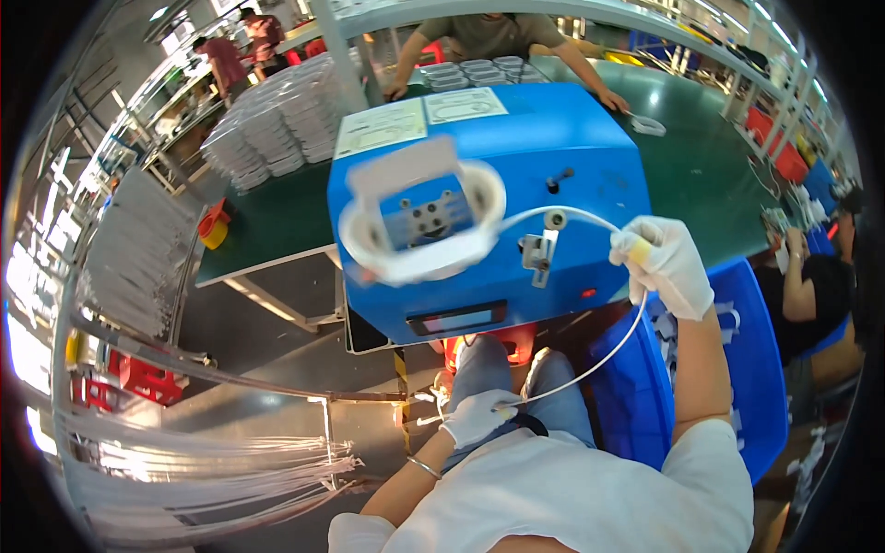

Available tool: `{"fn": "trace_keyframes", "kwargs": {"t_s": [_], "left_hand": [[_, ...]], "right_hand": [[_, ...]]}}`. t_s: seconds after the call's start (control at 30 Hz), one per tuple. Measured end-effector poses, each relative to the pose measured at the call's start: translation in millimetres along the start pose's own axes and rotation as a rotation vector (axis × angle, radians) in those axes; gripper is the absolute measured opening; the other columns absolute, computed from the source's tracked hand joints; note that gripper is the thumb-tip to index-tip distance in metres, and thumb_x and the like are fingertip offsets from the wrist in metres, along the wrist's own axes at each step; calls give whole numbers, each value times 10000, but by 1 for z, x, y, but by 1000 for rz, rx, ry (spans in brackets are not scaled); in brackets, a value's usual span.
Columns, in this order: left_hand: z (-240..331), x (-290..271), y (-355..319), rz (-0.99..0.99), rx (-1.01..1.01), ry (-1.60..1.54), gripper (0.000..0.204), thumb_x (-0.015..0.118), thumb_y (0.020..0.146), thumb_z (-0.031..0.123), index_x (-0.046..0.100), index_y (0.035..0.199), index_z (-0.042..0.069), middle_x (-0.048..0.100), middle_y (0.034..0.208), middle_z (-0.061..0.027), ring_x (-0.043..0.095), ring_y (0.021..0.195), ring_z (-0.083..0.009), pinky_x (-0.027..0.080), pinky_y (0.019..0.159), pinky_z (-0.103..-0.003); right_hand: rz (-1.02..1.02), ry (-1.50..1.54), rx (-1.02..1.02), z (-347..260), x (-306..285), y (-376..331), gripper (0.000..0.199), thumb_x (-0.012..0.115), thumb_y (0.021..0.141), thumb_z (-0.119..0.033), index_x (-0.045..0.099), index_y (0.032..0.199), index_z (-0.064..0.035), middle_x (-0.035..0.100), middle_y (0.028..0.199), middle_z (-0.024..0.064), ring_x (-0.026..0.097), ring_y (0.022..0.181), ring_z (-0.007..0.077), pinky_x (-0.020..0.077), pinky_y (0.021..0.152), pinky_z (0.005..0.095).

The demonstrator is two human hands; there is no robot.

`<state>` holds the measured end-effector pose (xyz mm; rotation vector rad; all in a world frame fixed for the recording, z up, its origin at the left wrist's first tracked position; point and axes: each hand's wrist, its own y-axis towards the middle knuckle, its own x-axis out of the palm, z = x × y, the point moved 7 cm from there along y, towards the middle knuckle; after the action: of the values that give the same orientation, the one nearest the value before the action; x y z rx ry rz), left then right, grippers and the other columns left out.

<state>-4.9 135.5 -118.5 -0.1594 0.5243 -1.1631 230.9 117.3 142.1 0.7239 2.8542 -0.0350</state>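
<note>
A white cable (pixel 597 364) arcs out of the blurred white oval winding part (pixel 373 249) on the front of a blue machine (pixel 572 138). My right hand (pixel 668 267), in a white glove, pinches the cable to the right of the machine. From there it droops down to my left hand (pixel 475 417), also gloved, which is closed round the cable over my lap. Loose white ends stick out on the far side of my left hand. A small metal bracket (pixel 539 256) with a roller stands beside the cable on the machine's face.
Blue bins (pixel 761 369) holding white pieces stand at my right. Stacked clear trays (pixel 267 124) and a yellow-red tape roll (pixel 214 226) sit on the green table (pixel 277 221). White cables (pixel 212 479) hang at lower left. Across the table a person's hand (pixel 613 100) rests near a white coil (pixel 648 125).
</note>
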Motion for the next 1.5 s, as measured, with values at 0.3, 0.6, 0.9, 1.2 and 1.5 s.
{"fn": "trace_keyframes", "kwargs": {"t_s": [0.3, 0.6, 0.9, 1.2, 1.5], "left_hand": [[53, 26, 17, -179, 114, -14, 290, 597, 870, 182, 632, 1149, 110, 658, 1051, -79, 611, 931, -185, 463, 870, -298], [169, -45, -18, -143, 556, 477, 383, 641, 852, 205, 582, 1214, 93, 644, 1048, -107, 616, 934, -225, 481, 836, -315], [254, -196, -133, 12, 539, 369, 260, 697, 806, 177, 685, 997, 1, 676, 847, -86, 635, 708, -147, 491, 619, -255], [341, -254, -56, 342, 914, 664, 239, 543, 772, -78, 714, 902, 27, 689, 947, -77, 633, 858, -164, 494, 826, -274], [308, -288, -69, 389, 448, 708, 209, 658, 724, -2, 719, 921, 30, 698, 834, -85, 606, 773, -117, 490, 738, -257]], "right_hand": [[2, 93, -66, 9, -9, -4, 315, 650, 870, -254, 608, 720, 19, 503, 513, 12, 476, 352, 83, 387, 361, 193], [130, -499, -701, -36, 16, -5, 151, 692, 808, -132, 623, 748, -11, 586, 636, 62, 539, 488, 122, 413, 446, 237], [191, -931, -1075, -77, 18, 21, 133, 735, 737, -171, 643, 737, -75, 552, 662, 81, 549, 562, 231, 439, 510, 303], [155, -1012, -1486, -134, 82, 120, 121, 658, 808, -250, 680, 837, -135, 634, 785, 41, 630, 734, 182, 527, 684, 279], [188, -714, -1501, -150, 120, 66, 213, 689, 774, -151, 664, 978, -96, 634, 915, 79, 619, 862, 264, 515, 759, 338]]}}
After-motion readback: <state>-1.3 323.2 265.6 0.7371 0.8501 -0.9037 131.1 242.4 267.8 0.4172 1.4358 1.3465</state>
